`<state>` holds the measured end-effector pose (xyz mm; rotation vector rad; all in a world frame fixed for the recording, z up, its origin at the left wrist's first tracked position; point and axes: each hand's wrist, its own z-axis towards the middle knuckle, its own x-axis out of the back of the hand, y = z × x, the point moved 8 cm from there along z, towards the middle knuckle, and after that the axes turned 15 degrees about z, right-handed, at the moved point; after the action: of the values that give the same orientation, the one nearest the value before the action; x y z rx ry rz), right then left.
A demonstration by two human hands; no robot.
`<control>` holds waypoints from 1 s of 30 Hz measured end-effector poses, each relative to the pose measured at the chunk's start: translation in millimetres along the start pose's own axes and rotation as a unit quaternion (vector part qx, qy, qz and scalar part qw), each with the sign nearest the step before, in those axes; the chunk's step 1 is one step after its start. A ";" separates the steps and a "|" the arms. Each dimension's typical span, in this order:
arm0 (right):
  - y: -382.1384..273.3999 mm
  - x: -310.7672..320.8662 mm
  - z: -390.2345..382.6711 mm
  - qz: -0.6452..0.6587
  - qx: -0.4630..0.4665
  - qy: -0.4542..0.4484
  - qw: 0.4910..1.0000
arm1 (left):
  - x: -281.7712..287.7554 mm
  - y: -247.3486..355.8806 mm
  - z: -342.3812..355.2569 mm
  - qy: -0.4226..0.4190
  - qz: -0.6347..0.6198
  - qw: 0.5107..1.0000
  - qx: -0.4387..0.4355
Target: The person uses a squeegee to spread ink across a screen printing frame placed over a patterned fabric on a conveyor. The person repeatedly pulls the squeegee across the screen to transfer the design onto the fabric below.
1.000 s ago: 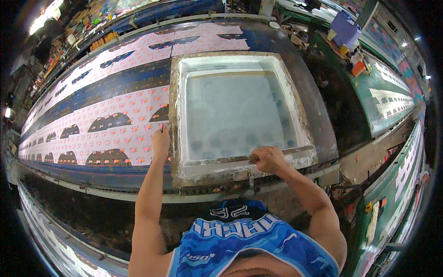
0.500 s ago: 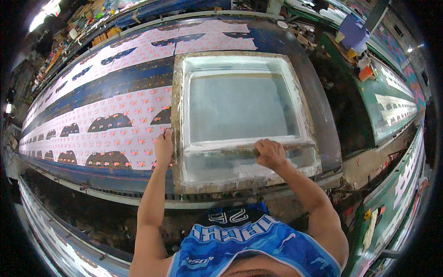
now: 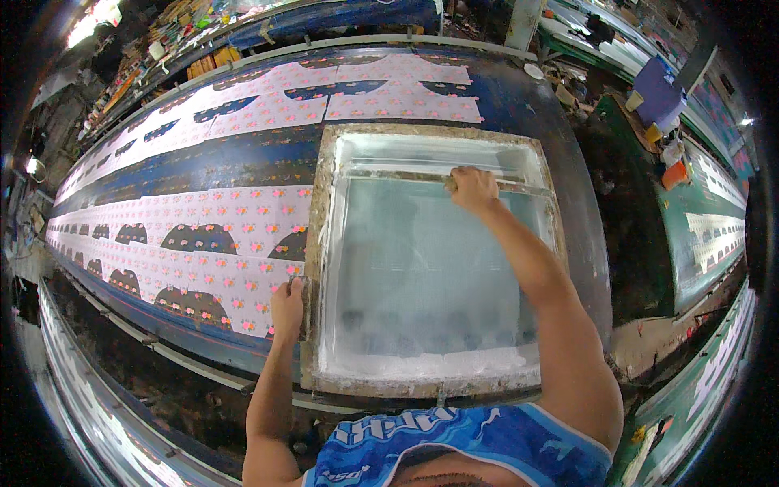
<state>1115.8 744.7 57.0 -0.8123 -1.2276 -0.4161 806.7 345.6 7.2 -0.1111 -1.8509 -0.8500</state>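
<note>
A screen printing frame [image 3: 315, 325] with a pale mesh [image 3: 430, 268] lies flat on the long table before me. My right hand [image 3: 476, 188] is closed around a long squeegee [image 3: 398, 174], which spans the mesh near the frame's far side. My left hand [image 3: 287, 307] grips the frame's left edge, toward its near corner, with the fingers partly hidden. Left of the frame lie pink flowered fabric pieces [image 3: 268, 209], with dark half-round gaps between them.
More flowered fabric [image 3: 406, 101] lies along the table's far side. The table [image 3: 584, 268] extends past the frame's right side. Farther right, a green table [image 3: 690, 268] carries printed strips, an orange container [image 3: 675, 174] and a purple bin [image 3: 657, 91]. Cluttered shelves [image 3: 195, 36] line the back.
My right hand has pushed the squeegee from the frame's near side to its far side. My left hand stays at the left edge. The whole view has shifted slightly.
</note>
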 end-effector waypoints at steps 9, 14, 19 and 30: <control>2.8 -3.0 -16.1 0.007 0.012 -0.046 0.999 | 0.7 5.3 0.9 -0.006 0.022 1.000 -0.005; 3.2 20.0 -3.0 0.028 0.006 -0.049 0.998 | -2.0 2.4 -1.6 0.007 -0.029 1.000 0.003; 8.7 40.4 48.2 0.025 -0.004 0.004 1.000 | 4.5 8.3 -1.2 -0.008 0.017 1.000 -0.012; -10.8 -0.1 45.8 0.007 0.028 -0.073 0.997 | 11.4 15.9 -5.3 0.019 -0.006 1.000 -0.007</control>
<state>1078.0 771.5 65.6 -0.8136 -1.3622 -0.3139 812.8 350.8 25.8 -0.0918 -1.8117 -0.8667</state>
